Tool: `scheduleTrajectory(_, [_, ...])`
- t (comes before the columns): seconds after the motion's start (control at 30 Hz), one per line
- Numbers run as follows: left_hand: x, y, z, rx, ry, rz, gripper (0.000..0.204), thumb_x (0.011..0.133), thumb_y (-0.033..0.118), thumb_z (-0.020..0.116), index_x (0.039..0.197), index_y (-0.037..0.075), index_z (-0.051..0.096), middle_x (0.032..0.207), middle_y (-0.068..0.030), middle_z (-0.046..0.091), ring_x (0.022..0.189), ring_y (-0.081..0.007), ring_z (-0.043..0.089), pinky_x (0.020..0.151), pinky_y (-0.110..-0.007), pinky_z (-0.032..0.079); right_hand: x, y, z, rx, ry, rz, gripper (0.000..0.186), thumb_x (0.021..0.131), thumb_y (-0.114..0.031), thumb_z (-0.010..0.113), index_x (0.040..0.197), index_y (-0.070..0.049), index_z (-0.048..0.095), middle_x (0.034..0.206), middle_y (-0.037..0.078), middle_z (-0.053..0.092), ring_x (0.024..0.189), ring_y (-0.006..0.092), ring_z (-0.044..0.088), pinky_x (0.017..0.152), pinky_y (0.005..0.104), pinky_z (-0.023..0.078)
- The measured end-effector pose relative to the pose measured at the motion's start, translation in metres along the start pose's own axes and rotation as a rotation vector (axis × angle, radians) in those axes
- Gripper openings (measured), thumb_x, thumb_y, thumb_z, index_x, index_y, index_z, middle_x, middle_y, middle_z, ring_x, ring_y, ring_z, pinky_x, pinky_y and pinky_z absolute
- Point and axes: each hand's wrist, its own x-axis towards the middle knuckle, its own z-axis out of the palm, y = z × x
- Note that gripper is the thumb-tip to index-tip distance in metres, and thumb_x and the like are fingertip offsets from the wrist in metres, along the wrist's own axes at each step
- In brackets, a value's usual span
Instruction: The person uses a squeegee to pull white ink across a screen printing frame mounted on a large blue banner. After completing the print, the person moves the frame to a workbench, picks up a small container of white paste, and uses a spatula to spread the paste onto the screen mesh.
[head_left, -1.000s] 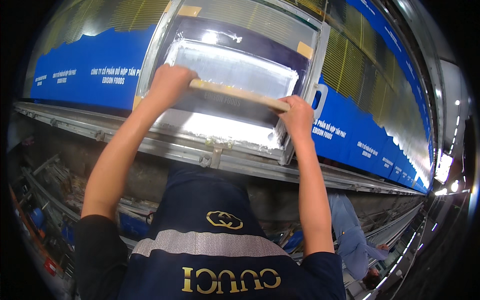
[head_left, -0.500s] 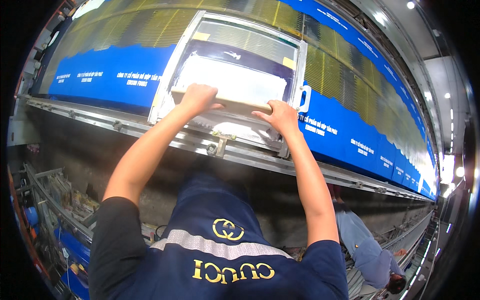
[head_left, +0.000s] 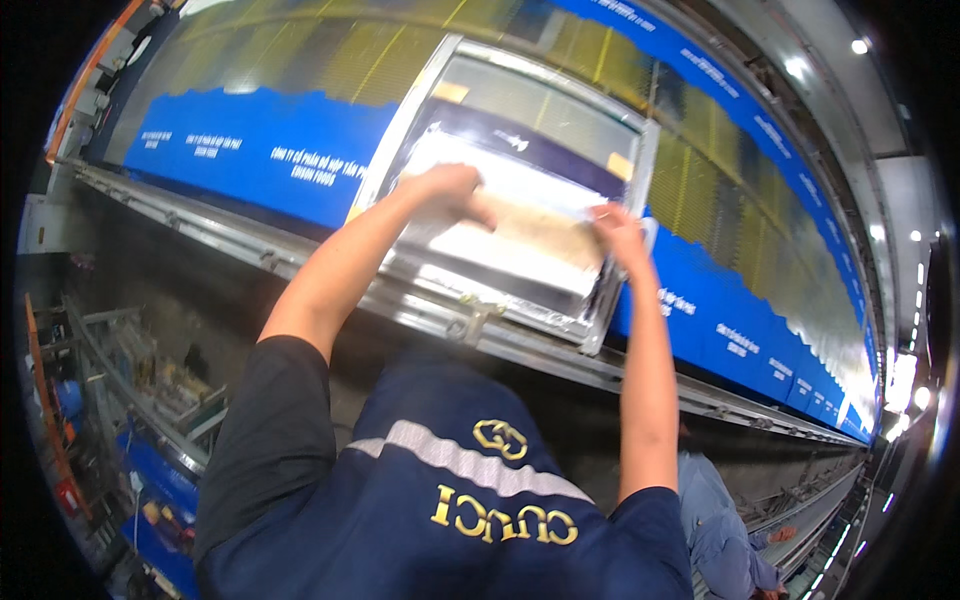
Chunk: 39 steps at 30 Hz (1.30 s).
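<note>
You are standing at a long printing counter [head_left: 300, 262] in a dim workshop, its metal rail running from the upper left down to the lower right, with ceiling lights glaring along the right edge. Stretched along the counter is a long blue and yellow printed sheet [head_left: 250, 140] with white lettering. On top of it sits a rectangular metal-framed printing screen [head_left: 620, 290], its mesh shining white in the middle and dark blue towards the far side.

Your left hand [head_left: 445, 188] rests on the screen mesh near its left side, fingers curled over the end of a pale wooden squeegee bar [head_left: 530, 228] that lies across the mesh. Your right hand [head_left: 618, 226] is on the other end of the same bar, close to the right rail of the frame, fingers closed on it. Both forearms reach up from the lower edge over your dark blue top with its grey band.

Below the rail on the left there are metal racks [head_left: 130, 360] with blue items, blurred. At the lower right another person in a light blue shirt [head_left: 715, 520] is bent low beside the counter.
</note>
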Motion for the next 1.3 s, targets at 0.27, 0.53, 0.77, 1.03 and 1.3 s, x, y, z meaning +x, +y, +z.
scheduleTrajectory(0.27, [0.041, -0.002, -0.032, 0.353, 0.578, 0.203, 0.064, 0.056, 0.069, 0.075, 0.068, 0.008, 0.059, 0.063, -0.0111, 0.061, 0.065, -0.0322, 0.063, 0.056, -0.043, 0.047, 0.002, 0.111, -0.022, -0.191, 0.671, 0.223, 0.040, 0.088, -0.028, 0.064, 0.122, -0.007, 0.060, 0.111, 0.025, 0.060, 0.104, 0.0388, 0.055, 0.094, 0.0431, 0.042])
scheduleTrajectory(0.53, [0.044, 0.001, -0.038, 0.336, 0.216, 0.055, 0.053, 0.064, 0.052, 0.079, 0.104, 0.019, 0.070, 0.093, -0.0082, 0.070, 0.092, -0.0290, 0.066, 0.075, -0.043, 0.052, 0.020, 0.095, -0.013, 0.019, 0.657, 0.314, 0.031, 0.092, -0.020, 0.056, 0.118, -0.003, 0.062, 0.122, 0.019, 0.062, 0.117, 0.0350, 0.055, 0.101, 0.0392, 0.040])
scheduleTrajectory(0.77, [-0.005, -0.003, 0.010, 0.302, 0.345, 0.018, 0.048, 0.069, 0.009, 0.064, 0.110, 0.033, 0.072, 0.085, -0.0108, 0.071, 0.079, -0.0306, 0.067, 0.072, -0.042, 0.054, 0.035, 0.093, -0.029, 0.495, 0.446, 0.447, 0.025, 0.097, -0.016, 0.051, 0.120, -0.008, 0.058, 0.063, 0.000, 0.049, 0.041, 0.0076, 0.039, 0.034, 0.0249, 0.033])
scheduleTrajectory(1.03, [-0.141, 0.023, 0.111, 0.212, 0.498, 0.134, 0.051, 0.070, 0.005, 0.066, 0.116, 0.027, 0.067, 0.115, 0.0044, 0.068, 0.102, -0.0166, 0.064, 0.076, -0.036, 0.045, 0.033, 0.069, -0.053, 0.425, 0.597, 0.255, 0.022, 0.093, -0.009, 0.052, 0.110, -0.003, 0.064, 0.068, -0.001, 0.054, 0.053, 0.0065, 0.046, 0.047, 0.0230, 0.037])
scheduleTrajectory(1.3, [-0.166, -0.069, 0.036, 0.176, 0.523, 0.105, 0.030, 0.066, 0.010, 0.073, 0.095, 0.017, 0.067, 0.090, 0.0006, 0.068, 0.092, -0.0207, 0.064, 0.076, -0.039, 0.047, 0.078, 0.012, 0.039, 0.389, 0.663, 0.116, 0.022, 0.092, -0.009, 0.053, 0.108, 0.000, 0.065, 0.086, 0.003, 0.063, 0.068, 0.0092, 0.052, 0.062, 0.0248, 0.043])
